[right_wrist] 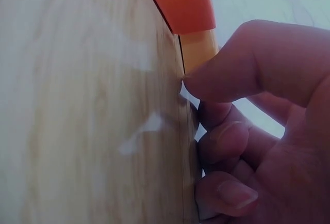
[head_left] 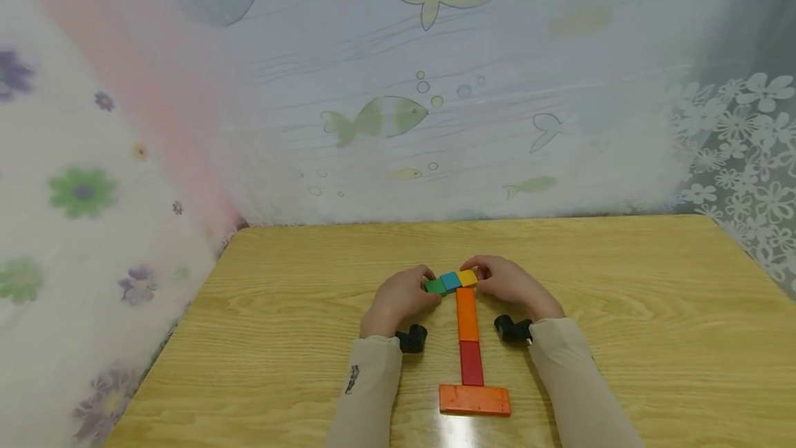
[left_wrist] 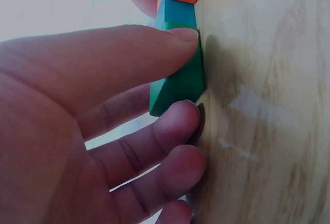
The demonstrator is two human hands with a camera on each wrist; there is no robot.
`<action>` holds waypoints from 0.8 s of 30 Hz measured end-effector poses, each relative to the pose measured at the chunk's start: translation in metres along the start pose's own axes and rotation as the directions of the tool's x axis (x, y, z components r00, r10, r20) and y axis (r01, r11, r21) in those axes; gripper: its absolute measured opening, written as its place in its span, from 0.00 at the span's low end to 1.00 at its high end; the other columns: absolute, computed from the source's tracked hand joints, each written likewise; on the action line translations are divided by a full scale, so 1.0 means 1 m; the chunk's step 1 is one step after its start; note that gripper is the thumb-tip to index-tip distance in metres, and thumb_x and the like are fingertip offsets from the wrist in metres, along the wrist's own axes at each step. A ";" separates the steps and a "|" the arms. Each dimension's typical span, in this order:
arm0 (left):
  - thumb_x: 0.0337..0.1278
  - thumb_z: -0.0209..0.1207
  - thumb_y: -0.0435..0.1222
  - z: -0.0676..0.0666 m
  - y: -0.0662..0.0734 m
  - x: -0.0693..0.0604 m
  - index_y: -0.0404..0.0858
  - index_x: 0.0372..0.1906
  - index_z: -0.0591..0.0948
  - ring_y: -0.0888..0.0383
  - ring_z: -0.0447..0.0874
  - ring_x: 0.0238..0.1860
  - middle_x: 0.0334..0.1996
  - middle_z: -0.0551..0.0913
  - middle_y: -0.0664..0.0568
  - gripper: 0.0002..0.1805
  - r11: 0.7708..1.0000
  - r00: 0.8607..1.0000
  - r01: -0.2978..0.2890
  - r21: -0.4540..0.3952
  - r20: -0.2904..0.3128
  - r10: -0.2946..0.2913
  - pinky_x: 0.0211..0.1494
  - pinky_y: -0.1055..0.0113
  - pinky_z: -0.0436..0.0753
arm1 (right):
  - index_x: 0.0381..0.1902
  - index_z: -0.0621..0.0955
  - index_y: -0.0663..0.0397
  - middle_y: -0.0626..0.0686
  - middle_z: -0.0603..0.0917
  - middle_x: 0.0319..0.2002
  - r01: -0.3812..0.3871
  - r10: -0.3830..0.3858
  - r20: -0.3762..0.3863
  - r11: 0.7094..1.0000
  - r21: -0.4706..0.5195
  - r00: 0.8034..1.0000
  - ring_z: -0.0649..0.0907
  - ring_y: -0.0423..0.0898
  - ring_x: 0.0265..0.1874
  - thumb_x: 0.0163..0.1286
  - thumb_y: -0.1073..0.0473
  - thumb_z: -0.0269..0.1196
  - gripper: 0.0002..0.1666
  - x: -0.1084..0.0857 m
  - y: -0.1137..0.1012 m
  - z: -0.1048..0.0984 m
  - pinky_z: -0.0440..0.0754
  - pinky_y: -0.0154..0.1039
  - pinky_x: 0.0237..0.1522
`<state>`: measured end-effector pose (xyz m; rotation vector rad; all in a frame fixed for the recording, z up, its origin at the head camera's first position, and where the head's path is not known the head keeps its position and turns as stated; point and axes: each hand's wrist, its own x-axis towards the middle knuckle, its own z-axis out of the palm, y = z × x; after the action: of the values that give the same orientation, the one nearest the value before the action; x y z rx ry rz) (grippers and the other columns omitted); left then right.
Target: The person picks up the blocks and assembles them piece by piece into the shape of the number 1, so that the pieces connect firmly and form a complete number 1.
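A short row of green (head_left: 434,286), blue (head_left: 450,281) and yellow (head_left: 468,277) blocks lies slightly slanted on the table. Its left end is pinched by my left hand (head_left: 398,301): in the left wrist view the thumb presses one side of the green block (left_wrist: 178,91), fingers round the other. At the opposite end my right hand (head_left: 511,287) holds the yellow block (right_wrist: 197,49) between thumb and fingers, though its forefinger is partly hidden. An orange block (head_left: 467,314) runs from the row toward me, followed by a red block (head_left: 471,364) and an orange crosswise block (head_left: 475,400).
The blocks lie on a wood-grain table (head_left: 298,351). A black device (head_left: 412,339) sits at my left wrist and another black device (head_left: 513,329) at my right. Behind the table hangs a fish-patterned curtain (head_left: 361,178).
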<state>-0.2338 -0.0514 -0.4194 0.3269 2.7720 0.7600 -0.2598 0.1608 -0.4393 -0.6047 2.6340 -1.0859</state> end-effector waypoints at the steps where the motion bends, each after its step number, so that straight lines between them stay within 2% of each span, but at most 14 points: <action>1: 0.50 0.61 0.45 0.000 0.001 0.000 0.46 0.47 0.75 0.59 0.73 0.33 0.39 0.78 0.53 0.18 1.000 1.000 -0.004 0.004 -0.002 0.004 0.38 0.63 0.72 | 0.51 0.75 0.54 0.51 0.71 0.27 -0.007 0.007 -0.002 1.000 0.001 1.000 0.68 0.46 0.26 0.57 0.69 0.55 0.22 0.000 0.000 0.000 0.65 0.40 0.29; 8: 0.49 0.61 0.47 0.003 0.000 0.001 0.47 0.49 0.74 0.59 0.73 0.34 0.43 0.78 0.54 0.20 0.999 1.000 -0.014 0.038 -0.014 0.014 0.40 0.63 0.72 | 0.51 0.75 0.54 0.51 0.71 0.28 -0.016 0.016 -0.008 1.000 -0.001 1.000 0.68 0.46 0.26 0.57 0.68 0.55 0.22 -0.003 -0.001 0.000 0.64 0.40 0.29; 13: 0.49 0.61 0.48 0.003 -0.002 0.002 0.48 0.50 0.74 0.59 0.73 0.34 0.41 0.77 0.54 0.22 1.000 1.000 -0.011 -0.014 0.011 0.012 0.39 0.62 0.72 | 0.51 0.75 0.55 0.51 0.72 0.27 -0.018 0.018 -0.015 1.000 0.022 1.000 0.68 0.46 0.25 0.58 0.70 0.53 0.22 -0.005 -0.001 -0.002 0.65 0.40 0.29; 19: 0.52 0.57 0.51 0.003 -0.002 0.000 0.50 0.49 0.74 0.60 0.74 0.34 0.40 0.78 0.55 0.20 0.998 1.000 0.013 -0.060 0.029 -0.011 0.38 0.62 0.73 | 0.52 0.74 0.52 0.52 0.73 0.26 -0.049 0.050 -0.018 0.998 0.046 0.999 0.67 0.45 0.21 0.66 0.65 0.46 0.18 -0.009 0.001 -0.002 0.65 0.41 0.31; 24: 0.58 0.50 0.52 0.002 0.001 -0.003 0.48 0.48 0.75 0.59 0.74 0.32 0.38 0.78 0.55 0.18 1.000 1.000 0.010 -0.030 0.009 -0.010 0.37 0.62 0.73 | 0.52 0.75 0.49 0.52 0.76 0.34 -0.095 0.103 -0.097 0.991 0.092 0.990 0.69 0.47 0.26 0.67 0.63 0.45 0.18 -0.013 0.007 -0.002 0.65 0.42 0.33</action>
<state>-0.2306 -0.0510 -0.4201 0.3098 2.7488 0.7943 -0.2510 0.1728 -0.4426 -0.4063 2.6532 -1.2242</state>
